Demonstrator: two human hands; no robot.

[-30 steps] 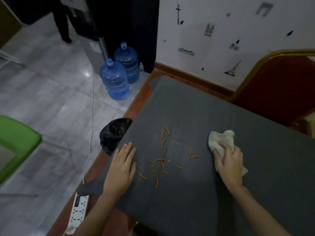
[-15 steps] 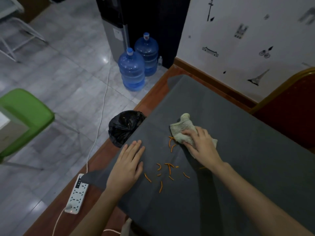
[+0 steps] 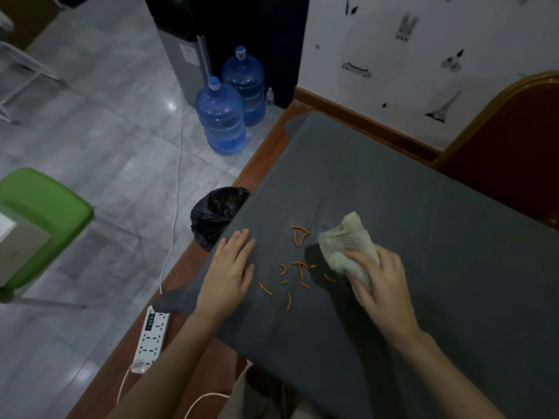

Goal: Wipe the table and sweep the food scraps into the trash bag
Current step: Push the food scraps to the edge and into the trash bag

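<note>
Head view: right hand (image 3: 379, 285) fingers clamp the cloth (image 3: 348, 243); left hand (image 3: 230, 270) lies flat, fingers extended. Next: sweep scraps (image 3: 298, 264) toward the trash bag (image 3: 214, 213).

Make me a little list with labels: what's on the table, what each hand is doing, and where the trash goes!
table cover: grey cloth
mess: small orange food scraps, scattered between the hands
right hand: gripping a pale rag, pressed on the cloth
left hand: flat on the cloth, fingers open, holding nothing
trash: black trash bag, open at the table's left edge
also nearby: white power strip, two blue water jugs
</note>
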